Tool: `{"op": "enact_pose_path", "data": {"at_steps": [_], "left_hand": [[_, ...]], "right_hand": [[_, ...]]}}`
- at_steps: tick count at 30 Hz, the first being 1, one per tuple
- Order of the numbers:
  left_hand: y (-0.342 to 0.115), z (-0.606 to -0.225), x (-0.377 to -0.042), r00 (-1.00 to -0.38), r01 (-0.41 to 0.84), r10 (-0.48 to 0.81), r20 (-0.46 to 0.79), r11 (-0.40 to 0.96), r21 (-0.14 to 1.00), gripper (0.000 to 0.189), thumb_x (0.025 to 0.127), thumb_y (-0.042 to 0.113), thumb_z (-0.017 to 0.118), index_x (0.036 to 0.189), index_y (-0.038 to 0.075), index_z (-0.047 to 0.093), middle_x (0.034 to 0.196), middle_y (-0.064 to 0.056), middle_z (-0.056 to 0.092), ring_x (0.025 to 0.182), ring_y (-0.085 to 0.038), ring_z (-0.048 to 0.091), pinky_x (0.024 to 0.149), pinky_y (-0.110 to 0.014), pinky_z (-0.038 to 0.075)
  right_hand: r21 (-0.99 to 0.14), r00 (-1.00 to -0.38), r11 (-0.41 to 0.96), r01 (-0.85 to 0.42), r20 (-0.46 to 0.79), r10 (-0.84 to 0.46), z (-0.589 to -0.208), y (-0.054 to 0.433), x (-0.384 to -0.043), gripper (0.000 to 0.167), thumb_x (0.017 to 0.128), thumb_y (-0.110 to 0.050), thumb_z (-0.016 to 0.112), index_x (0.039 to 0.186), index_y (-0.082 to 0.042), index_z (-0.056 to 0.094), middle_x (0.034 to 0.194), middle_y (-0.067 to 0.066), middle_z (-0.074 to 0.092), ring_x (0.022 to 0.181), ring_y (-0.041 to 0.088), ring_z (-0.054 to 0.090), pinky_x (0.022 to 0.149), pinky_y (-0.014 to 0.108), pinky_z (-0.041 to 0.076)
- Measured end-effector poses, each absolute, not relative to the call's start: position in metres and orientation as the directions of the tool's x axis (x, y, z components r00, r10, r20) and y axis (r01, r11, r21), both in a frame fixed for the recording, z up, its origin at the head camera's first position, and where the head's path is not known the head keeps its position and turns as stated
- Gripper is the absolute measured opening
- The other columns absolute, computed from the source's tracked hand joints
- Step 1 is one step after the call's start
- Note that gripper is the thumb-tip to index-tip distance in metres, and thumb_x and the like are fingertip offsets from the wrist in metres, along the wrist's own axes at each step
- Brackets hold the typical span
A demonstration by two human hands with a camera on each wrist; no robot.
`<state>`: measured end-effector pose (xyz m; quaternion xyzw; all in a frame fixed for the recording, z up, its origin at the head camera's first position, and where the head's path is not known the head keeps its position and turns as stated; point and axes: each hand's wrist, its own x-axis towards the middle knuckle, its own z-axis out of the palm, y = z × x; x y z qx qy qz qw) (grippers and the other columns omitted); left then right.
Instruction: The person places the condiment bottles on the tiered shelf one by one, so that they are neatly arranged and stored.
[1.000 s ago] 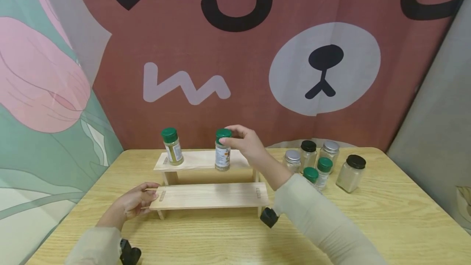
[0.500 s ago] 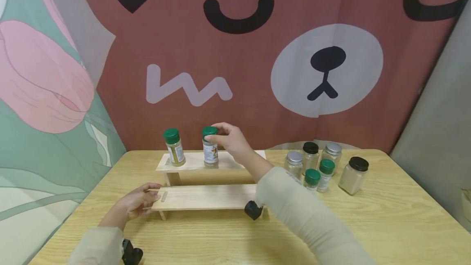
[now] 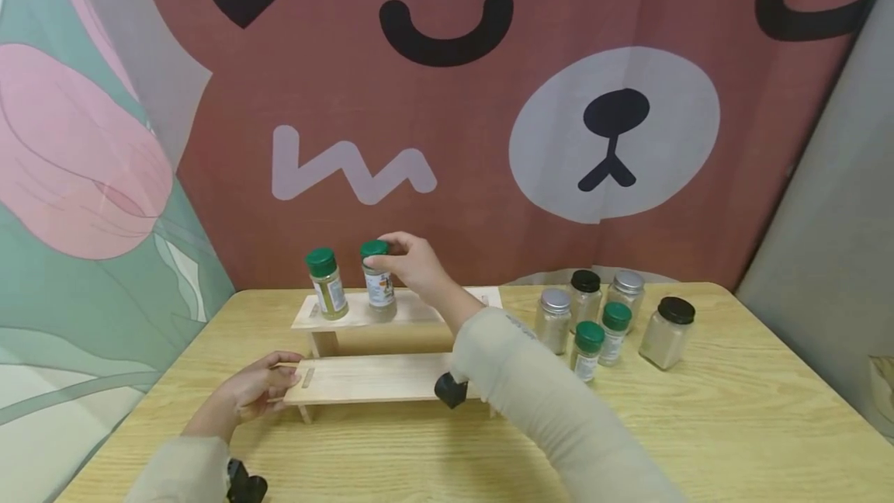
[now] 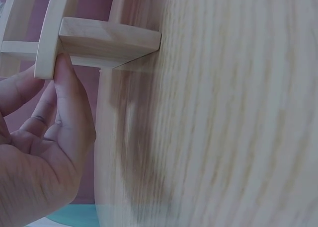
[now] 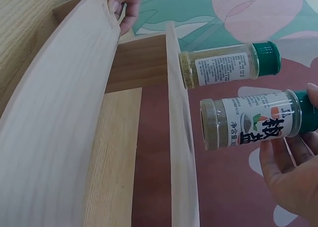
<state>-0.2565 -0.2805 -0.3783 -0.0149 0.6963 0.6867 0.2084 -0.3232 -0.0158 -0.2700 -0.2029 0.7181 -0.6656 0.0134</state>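
Observation:
My right hand [image 3: 414, 264] grips a green-capped spice jar [image 3: 379, 286] by its cap, upright over the upper tier of a two-step wooden rack [image 3: 377, 379]. In the right wrist view a small gap shows between the base of this labelled spice jar [image 5: 258, 120] and the board. Just left of it, another green-capped jar [image 3: 327, 286] stands on that tier. At the rack's left end, my left hand [image 3: 254, 388] pinches the edge of the lower board, thumb on one face and fingers on the other, as the left wrist view shows the hand [image 4: 54, 132] close up.
On the table [image 3: 733, 410] to the right stands a group of jars: silver-lidded ones [image 3: 555, 320], black-lidded ones [image 3: 667, 332] and green-capped ones [image 3: 588, 352]. A printed curtain [image 3: 461, 138] hangs right behind the table. Black wrist cameras [image 3: 451, 390] sit on both sleeves.
My right hand has carried its spice jar leftward along the upper tier, closer to the standing jar. The left hand has stayed at the rack's end.

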Motion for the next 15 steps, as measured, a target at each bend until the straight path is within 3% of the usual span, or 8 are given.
{"op": "enact_pose_path", "data": {"at_steps": [5,11,15], "left_hand": [[-0.280,-0.378,-0.257,-0.915,-0.294,0.269,-0.300,0.062,0.954,0.043,0.080,-0.001,0.052,0.117,-0.002,0.030,0.089,-0.002,0.050,0.071,-0.012,0.058,0.058,-0.025,0.047],[-0.280,-0.378,-0.257,-0.917,-0.285,0.272,-0.291,0.060,0.957,0.040,0.080,-0.001,0.052,0.115,-0.001,0.032,0.089,-0.001,0.049,0.071,-0.012,0.058,0.058,-0.025,0.047],[-0.281,-0.378,-0.256,-0.915,-0.289,0.278,-0.293,0.058,0.956,0.039,0.080,0.000,0.052,0.114,0.000,0.033,0.088,-0.001,0.050,0.071,-0.013,0.058,0.058,-0.025,0.047]], "right_hand": [[-0.961,-0.916,0.043,-0.274,0.248,-0.314,-0.270,-0.023,-0.326,0.034,0.075,-0.014,0.067,0.106,-0.006,0.056,0.089,0.003,0.057,0.080,0.014,0.052,0.069,0.030,0.044],[-0.963,-0.923,0.082,-0.257,0.220,-0.315,-0.272,-0.032,-0.325,0.034,0.073,-0.017,0.068,0.103,-0.008,0.056,0.087,0.002,0.056,0.077,0.013,0.052,0.072,0.038,0.045],[-0.962,-0.925,0.104,-0.254,0.210,-0.316,-0.273,-0.035,-0.324,0.034,0.072,-0.017,0.069,0.103,-0.008,0.056,0.086,0.001,0.055,0.076,0.012,0.051,0.065,0.031,0.046]]}}
